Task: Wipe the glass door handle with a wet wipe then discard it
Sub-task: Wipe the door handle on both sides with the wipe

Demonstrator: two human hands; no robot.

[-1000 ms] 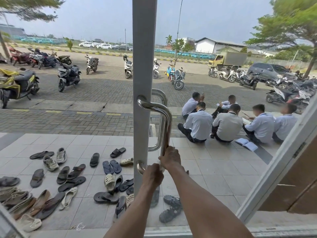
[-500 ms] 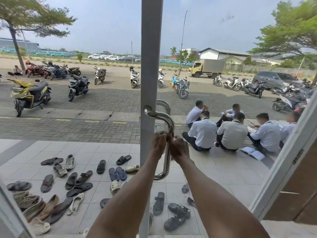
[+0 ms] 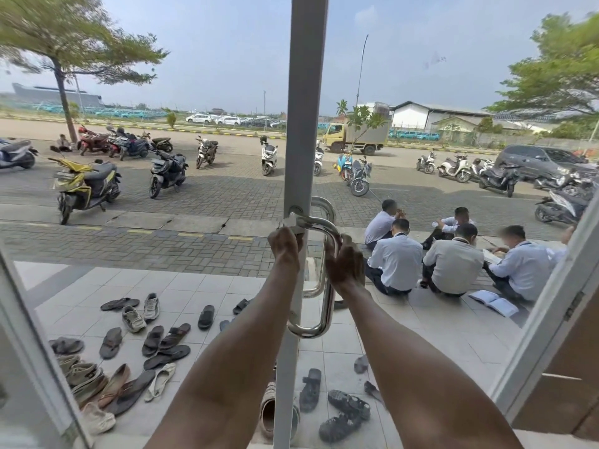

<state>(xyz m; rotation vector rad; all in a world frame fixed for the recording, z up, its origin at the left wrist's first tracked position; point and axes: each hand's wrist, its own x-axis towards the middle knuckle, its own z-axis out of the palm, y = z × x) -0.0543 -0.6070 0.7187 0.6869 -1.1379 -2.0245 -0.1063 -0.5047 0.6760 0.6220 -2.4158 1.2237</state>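
Observation:
A chrome D-shaped handle (image 3: 327,307) is fixed to the white stile of the glass door (image 3: 304,124). My left hand (image 3: 285,251) is at the handle's top mount and pinches a small whitish wet wipe (image 3: 290,222) against the metal there. My right hand (image 3: 345,265) curls round the upright bar just below its upper bend. Both forearms reach up from the bottom of the view. Most of the wipe is hidden under my left fingers.
Through the glass, many sandals and shoes (image 3: 146,345) lie scattered on the tiled porch. Several people (image 3: 453,257) sit on the step at the right. Motorbikes (image 3: 84,186) stand parked on the paving beyond. An opened door leaf (image 3: 551,319) angles in at the right.
Both hands have slid up the handle, from its bottom end to its top bend and mount. The view has tilted upward with them.

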